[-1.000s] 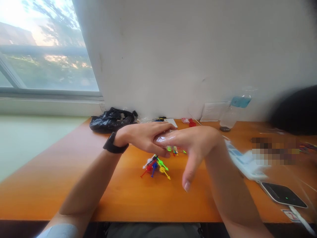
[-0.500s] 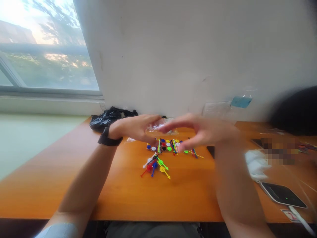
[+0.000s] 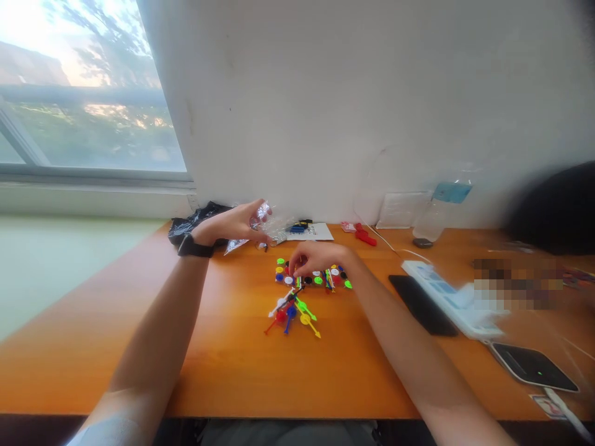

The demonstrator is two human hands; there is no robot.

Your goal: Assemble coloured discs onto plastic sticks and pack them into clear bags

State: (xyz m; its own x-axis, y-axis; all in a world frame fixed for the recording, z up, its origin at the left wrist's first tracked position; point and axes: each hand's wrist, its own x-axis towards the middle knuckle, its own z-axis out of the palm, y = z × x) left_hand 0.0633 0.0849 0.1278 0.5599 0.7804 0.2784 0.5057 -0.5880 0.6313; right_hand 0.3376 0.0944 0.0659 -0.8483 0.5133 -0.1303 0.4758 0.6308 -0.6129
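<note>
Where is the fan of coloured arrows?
In the head view's lower centre, the fan lies on the table, nearer the camera than the right hand and coloured discs.

Around the middle of the table point(image 3: 232, 371), a fan of arrow pieces point(image 3: 290, 311) is lying between the near edge and the rows of discs point(image 3: 318, 280), over which the right hand point(image 3: 318, 257) is hanging, while the left hand point(image 3: 235, 222) is holding a wrapper point(image 3: 261, 214) beside the bag point(image 3: 202, 214) that is sitting at the far-left corner. Along the far edge, a sheet of paper point(image 3: 321, 231) is lying right of that hand, and a bottle point(image 3: 430, 218) is standing farther right, before the wall point(image 3: 325, 111). Right of the discs, a slab point(image 3: 421, 305) is lying just left of a long object point(image 3: 445, 295), and a handheld device point(image 3: 534, 367) is resting closer to the near edge.
</note>
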